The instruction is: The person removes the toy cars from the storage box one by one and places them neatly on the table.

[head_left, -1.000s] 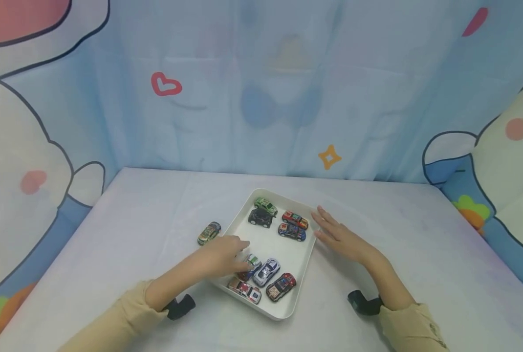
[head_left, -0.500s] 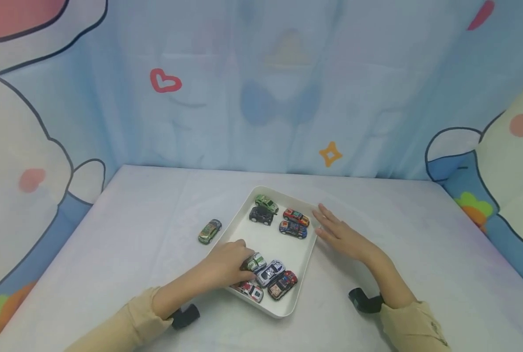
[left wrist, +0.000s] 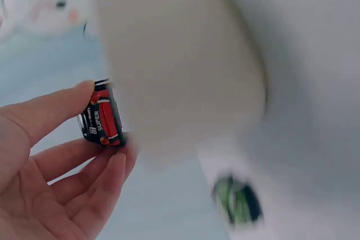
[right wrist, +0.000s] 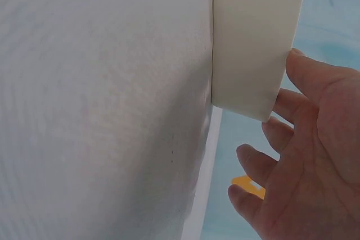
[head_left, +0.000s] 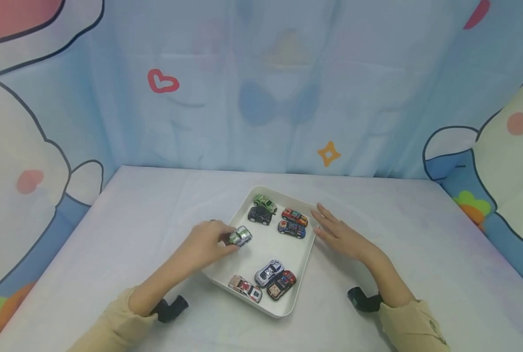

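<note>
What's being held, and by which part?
Left hand pinches a green-and-white toy car by opposite sides, between thumb and fingers; right hand only touches the tray.

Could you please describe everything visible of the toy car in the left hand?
The toy car looks glossy; metal or plastic, I cannot tell. The head view shows green and silvery white; the left wrist view shows black and red with lettering reading SUPER. The left hand pinches it between thumb and fingers at the left side of the white tray, which partly hides it from the wrist camera. Tray contact is unclear.
</note>
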The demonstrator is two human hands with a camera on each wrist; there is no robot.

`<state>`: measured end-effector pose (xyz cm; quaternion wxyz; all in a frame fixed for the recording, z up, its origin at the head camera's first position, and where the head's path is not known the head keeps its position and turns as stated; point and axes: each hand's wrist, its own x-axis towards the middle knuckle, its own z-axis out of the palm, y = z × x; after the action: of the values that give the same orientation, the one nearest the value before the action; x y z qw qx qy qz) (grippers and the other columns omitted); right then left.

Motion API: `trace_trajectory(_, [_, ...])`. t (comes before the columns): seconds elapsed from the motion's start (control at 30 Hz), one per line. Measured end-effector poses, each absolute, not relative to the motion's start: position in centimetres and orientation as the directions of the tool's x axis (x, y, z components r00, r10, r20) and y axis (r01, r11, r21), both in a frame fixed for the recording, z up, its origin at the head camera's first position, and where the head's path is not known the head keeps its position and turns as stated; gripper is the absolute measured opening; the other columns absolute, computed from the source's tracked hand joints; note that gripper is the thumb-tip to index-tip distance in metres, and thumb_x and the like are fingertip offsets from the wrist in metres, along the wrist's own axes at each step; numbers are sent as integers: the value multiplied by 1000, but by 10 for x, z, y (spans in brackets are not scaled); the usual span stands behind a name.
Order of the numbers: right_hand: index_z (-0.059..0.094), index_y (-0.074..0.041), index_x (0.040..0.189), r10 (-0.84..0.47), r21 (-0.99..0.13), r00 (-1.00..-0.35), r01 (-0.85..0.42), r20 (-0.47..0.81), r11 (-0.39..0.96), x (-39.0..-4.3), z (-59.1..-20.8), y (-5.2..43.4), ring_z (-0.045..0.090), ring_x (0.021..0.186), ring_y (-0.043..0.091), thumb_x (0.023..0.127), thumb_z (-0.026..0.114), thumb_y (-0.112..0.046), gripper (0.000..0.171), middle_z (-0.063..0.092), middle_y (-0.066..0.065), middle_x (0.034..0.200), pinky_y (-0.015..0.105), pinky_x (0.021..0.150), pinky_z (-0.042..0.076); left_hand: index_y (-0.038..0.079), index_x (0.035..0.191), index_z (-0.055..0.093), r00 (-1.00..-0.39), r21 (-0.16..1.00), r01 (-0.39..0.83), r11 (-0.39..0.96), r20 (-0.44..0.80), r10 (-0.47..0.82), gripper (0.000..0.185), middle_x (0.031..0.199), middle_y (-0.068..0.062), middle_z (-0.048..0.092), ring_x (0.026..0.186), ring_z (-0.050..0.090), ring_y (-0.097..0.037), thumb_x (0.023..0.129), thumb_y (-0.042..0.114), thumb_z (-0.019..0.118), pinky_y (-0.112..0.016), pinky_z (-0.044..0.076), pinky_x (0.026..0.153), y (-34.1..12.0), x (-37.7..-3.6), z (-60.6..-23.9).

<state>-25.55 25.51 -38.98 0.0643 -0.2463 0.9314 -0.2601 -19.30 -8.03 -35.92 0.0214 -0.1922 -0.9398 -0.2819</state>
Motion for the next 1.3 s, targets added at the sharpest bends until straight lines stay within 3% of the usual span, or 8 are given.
trace_trajectory(0.27, [26,0,145,-493,-504,-870,-428,6,750,-255,-387,253,11,135,43,101,42,-28,55,8,22,152,65,103,8,-1,108,67,-977,511,197,837,174,123,34,91,-10,68,83,59,-24,80,16,75,-42,48,73,-146,-211,-362])
trace_trajectory(0.37, [27,1,145,-490,-498,-871,-430,10,753,-254,-388,254,12,135,44,101,42,-27,55,9,23,152,65,102,9,-4,104,67,-986,493,148,857,145,87,32,86,-11,68,74,58,-22,79,16,75,-39,48,67,-157,-217,-371])
trace_trajectory(0.5, [27,1,145,-488,-496,-873,-429,12,755,-253,-389,254,12,135,44,101,42,-27,54,9,23,151,65,103,9,-6,99,68,-990,463,122,878,121,74,31,78,-10,66,62,53,-18,79,16,75,-33,47,57,-162,-222,-380])
trace_trajectory(0.77, [26,1,145,-495,-502,-869,-435,16,747,-253,-387,254,11,135,45,101,41,-27,55,9,23,151,65,103,8,-6,97,69,-993,412,99,906,97,65,32,92,-18,67,86,63,-33,79,20,75,-45,50,75,-164,-226,-387])
trace_trajectory(1.13, [26,2,145,-504,-515,-864,-441,21,735,-255,-388,254,11,134,45,101,41,-27,55,8,24,151,66,102,8,-7,95,66,-995,401,79,913,85,49,35,74,-9,61,66,55,-21,78,21,76,-35,48,60,-163,-228,-390])
trace_trajectory(1.3, [25,2,145,-502,-511,-865,-437,14,740,-257,-391,255,10,135,44,101,40,-28,55,7,23,152,66,102,6,-7,97,65,-997,416,66,907,73,39,36,76,-10,62,66,55,-21,78,22,76,-35,48,60,-164,-230,-393])
